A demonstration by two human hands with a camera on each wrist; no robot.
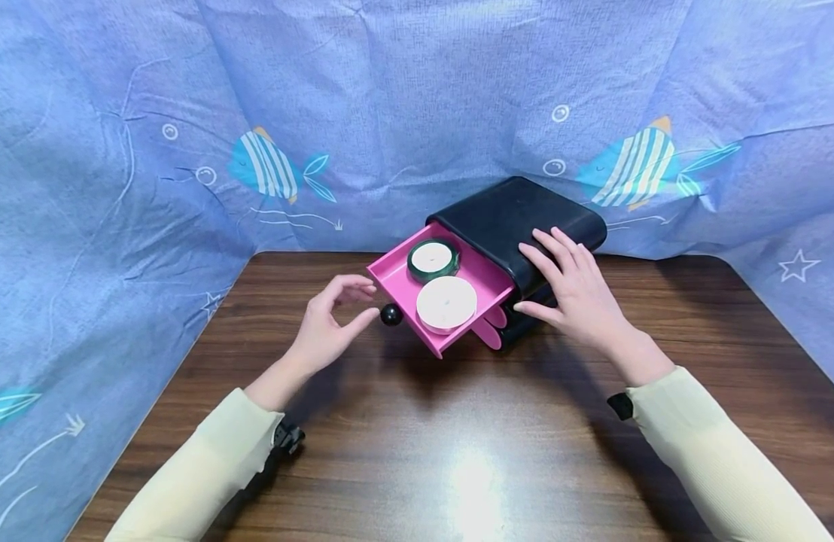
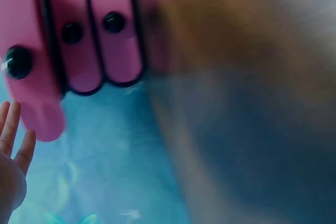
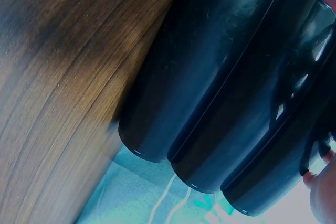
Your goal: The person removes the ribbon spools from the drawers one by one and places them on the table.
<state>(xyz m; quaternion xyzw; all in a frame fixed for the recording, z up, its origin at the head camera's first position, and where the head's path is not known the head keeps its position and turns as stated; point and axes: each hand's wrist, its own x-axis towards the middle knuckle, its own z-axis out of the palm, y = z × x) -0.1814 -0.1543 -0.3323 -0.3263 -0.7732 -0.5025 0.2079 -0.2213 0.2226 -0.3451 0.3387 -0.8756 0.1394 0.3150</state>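
Two hands work at the black drawer box [image 1: 518, 218]: our right hand [image 1: 576, 290] lies flat with straight fingers on its top and front edge, and our left hand [image 1: 325, 324], loosely spread and holding nothing, hovers just beside the black knob [image 1: 391, 315] of the pulled-out pink drawer [image 1: 481, 272]. Inside it sit a green-rimmed tape roll [image 1: 432, 258] and a pale tape roll [image 1: 447, 302]. We judge it best to brace the box firmly while pinching the knob squarely. The box stands on a dark wooden surface [image 1: 458, 452], with a blue fish-print cloth [image 1: 187, 150] hung behind it.
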